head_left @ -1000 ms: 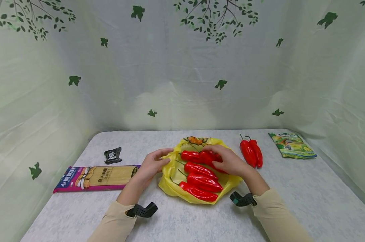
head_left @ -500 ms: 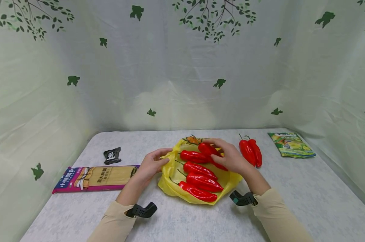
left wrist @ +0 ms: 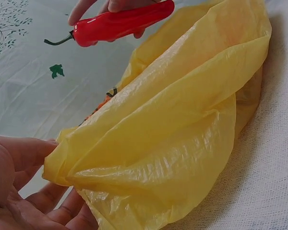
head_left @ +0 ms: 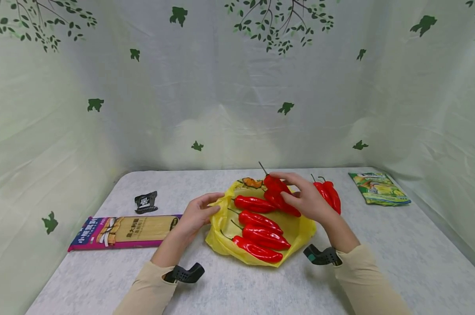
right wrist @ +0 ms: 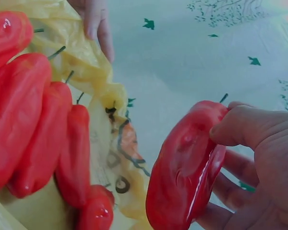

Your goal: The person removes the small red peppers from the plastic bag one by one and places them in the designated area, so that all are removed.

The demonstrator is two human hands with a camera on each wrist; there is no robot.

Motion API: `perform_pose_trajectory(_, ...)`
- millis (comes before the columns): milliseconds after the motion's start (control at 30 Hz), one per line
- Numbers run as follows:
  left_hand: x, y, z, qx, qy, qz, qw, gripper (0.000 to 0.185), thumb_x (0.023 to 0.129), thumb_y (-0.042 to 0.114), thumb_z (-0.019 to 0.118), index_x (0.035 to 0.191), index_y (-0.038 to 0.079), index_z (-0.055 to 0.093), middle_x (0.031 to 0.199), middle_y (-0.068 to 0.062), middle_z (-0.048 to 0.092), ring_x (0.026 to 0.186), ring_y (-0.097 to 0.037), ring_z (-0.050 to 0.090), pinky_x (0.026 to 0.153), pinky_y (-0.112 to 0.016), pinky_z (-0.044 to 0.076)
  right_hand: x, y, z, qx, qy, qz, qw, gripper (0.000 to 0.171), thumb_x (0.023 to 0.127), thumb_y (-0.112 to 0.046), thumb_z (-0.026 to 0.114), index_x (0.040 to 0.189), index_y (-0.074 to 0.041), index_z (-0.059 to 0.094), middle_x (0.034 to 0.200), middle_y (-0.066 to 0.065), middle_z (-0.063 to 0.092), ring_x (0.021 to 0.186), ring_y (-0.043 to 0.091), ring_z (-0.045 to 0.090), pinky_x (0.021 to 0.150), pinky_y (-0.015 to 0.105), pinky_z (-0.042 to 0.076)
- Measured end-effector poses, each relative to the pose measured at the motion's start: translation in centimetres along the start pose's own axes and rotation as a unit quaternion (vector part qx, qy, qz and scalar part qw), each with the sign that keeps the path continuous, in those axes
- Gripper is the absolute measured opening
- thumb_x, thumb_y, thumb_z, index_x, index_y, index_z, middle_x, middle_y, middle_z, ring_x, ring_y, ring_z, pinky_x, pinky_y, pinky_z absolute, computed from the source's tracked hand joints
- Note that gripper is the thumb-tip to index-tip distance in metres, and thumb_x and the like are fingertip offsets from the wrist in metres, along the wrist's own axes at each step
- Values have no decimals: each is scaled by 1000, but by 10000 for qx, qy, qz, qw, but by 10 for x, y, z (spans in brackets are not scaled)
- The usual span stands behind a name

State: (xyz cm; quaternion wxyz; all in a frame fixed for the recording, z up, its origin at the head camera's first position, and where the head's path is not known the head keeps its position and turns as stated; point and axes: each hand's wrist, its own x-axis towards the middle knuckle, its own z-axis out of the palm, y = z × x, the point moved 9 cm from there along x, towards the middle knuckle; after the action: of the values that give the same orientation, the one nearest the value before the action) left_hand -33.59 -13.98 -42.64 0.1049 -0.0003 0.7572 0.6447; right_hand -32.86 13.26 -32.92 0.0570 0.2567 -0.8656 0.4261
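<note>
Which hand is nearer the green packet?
Right. The right hand is left of the green packet, holding a red pepper; the left hand is farther left, gripping the left edge of the yellow bag.

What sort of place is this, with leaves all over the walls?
Probably a small staged booth, perhaps for filming, rather than an ordinary kitchen. A pale, leaf-printed curtain hangs behind and along both sides of the table, and black wrist gadgets are being worn.

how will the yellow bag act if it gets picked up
The bag is probably floppy: its film looks thin and creases where the left hand pinches it. Lifted by that edge, it would likely sag, and the glossy peppers might slide out its open mouth.
</note>
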Motion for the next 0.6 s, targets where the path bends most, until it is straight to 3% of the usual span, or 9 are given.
perform_pose_trajectory(267, 0, 0, -1, 55, 29, -48, 10000, 37, 100, 15, 59, 136, 23, 60, 147, -5, 51, 126, -23, 56, 99, -31, 55, -5, 5, -27, -50, 400, 255, 9989, 47, 97, -5, 61, 140, -23, 55, 146, 10, 53, 120, 38, 57, 80, 44, 62)
perform_pose_trajectory(600, 0, 1, 0, -3, -7, -23, 10000, 37, 100, 15, 59, 137, 22, 60, 146, -5, 51, 123, -22, 58, 95, -29, 56, -11, 16, -58, -334, 923, 469, 9941, 35, 100, -10, 56, 133, -21, 62, 155, 8, 44, 133, 37, 48, 97, 58, 53)
